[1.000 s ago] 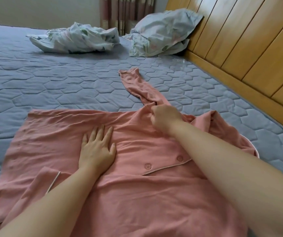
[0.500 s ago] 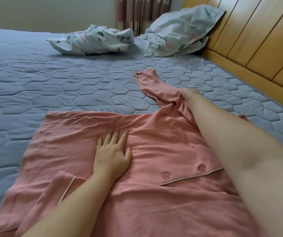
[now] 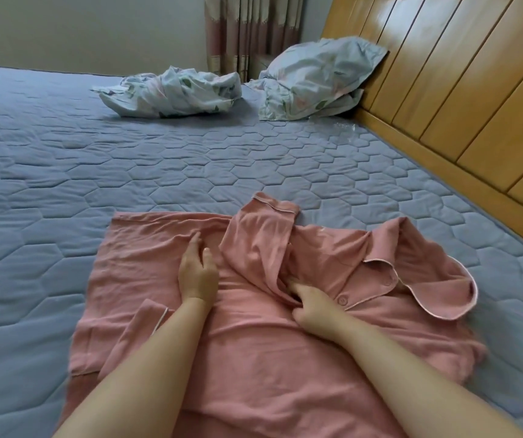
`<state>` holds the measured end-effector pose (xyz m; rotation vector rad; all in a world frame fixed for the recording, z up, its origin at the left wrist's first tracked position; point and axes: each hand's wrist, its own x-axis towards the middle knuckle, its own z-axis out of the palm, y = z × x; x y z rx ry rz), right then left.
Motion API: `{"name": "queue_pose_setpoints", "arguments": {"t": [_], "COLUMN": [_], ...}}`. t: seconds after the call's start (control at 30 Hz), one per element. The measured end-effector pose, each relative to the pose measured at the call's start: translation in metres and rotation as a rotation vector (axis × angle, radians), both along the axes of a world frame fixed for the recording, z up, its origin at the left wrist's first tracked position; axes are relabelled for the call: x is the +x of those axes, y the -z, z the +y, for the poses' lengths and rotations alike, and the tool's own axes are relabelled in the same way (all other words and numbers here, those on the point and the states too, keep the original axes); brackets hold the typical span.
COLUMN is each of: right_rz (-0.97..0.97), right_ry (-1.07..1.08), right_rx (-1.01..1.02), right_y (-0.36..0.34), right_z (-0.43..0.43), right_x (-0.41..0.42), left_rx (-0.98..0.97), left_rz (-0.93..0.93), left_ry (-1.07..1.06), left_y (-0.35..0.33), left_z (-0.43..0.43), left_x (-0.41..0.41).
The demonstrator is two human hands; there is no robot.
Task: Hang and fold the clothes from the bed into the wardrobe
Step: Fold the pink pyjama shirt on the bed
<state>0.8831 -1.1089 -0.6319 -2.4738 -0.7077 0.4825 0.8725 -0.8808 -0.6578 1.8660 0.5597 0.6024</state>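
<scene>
The right hand (image 3: 312, 306) lies on the front of a pink pyjama shirt (image 3: 254, 358), on the half nearer the wooden headboard (image 3: 462, 105). Its fingertips are buried in a fold of the shirt's long sleeve (image 3: 254, 245), so it cannot be told whether they pinch the cloth or only tuck it down. A button (image 3: 343, 300) sits just beside the hand, on the headboard side.

A second ago this sleeve stretched out across the mattress, away from the person, and the right hand was reaching along it. Now the sleeve is doubled back over the shirt's body, and its piped cuff (image 3: 276, 207) pokes just past the shirt's far edge.

The left hand (image 3: 198, 275) has stayed put. It is flat and open, fingers straight, pressing the shirt down on the half farther from the headboard, just beside the folded sleeve. The other sleeve (image 3: 134, 336) already lies folded over the body, farther from the headboard than the left forearm.

The shirt lies spread on the grey-blue quilted mattress cover (image 3: 159, 172), with its collar (image 3: 437, 292) flopped open towards the headboard. By the look of it, both sleeves are now in, so the body is ready to be folded, and the wardrobe step is not yet begun.

Farther off, a floral pillow (image 3: 314, 77) leans on the headboard, with crumpled floral bedding (image 3: 175, 93) on its far side.
</scene>
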Motion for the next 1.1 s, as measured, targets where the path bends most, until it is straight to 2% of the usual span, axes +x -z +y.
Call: {"name": "queue_pose_setpoints", "arguments": {"t": [0.07,0.17,0.27,0.33,0.4,0.47,0.53,0.6,0.73,0.77,0.9,0.97,1.07,1.1], "right_rz": [0.112,0.31,0.456,0.428,0.398,0.367,0.323,0.27,0.203,0.144,-0.06,0.002,0.3,0.34], "right_ry": [0.128,0.319,0.45,0.485,0.541,0.563,0.522,0.505,0.506,0.503,0.594,0.658,0.81,0.823], "right_rx": [0.005,0.054,0.217,0.264,0.303,0.278,0.19,0.13,0.077,0.086,0.331,0.414,0.526,0.543], "right_y": [-0.008,-0.023,-0.031,-0.027,-0.025,-0.022,-0.02,-0.019,-0.023,-0.027,-0.05,-0.06,-0.064,-0.067], "right_z": [0.017,0.027,0.026,0.03,0.037,0.042,0.045,0.049,0.057,0.06,0.074,0.08,0.087,0.089], "right_x": [0.008,0.021,0.02,0.019,0.017,0.015,0.011,0.007,0.007,0.01,0.028,0.038,0.039,0.036], "left_rx": [0.043,0.242,0.666,0.932,1.075,1.078,0.966,0.857,0.851,0.835,0.79,0.773,0.752,0.738], "left_rz": [0.117,0.263,0.406,0.446,0.449,0.482,0.545,0.526,0.477,0.468,0.414,0.394,0.38,0.375], "left_ry": [0.157,0.415,0.492,0.502,0.496,0.448,0.399,0.355,0.316,0.317,0.32,0.323,0.325,0.328], "left_y": [-0.006,-0.016,-0.021,-0.021,-0.018,-0.011,-0.001,0.008,0.014,0.014,0.017,0.018,0.02,0.02], "left_z": [0.002,0.009,0.02,0.03,0.041,0.054,0.065,0.068,0.065,0.065,0.07,0.07,0.072,0.073], "left_x": [-0.003,-0.013,-0.035,-0.055,-0.072,-0.087,-0.1,-0.109,-0.108,-0.108,-0.109,-0.108,-0.107,-0.108]}}
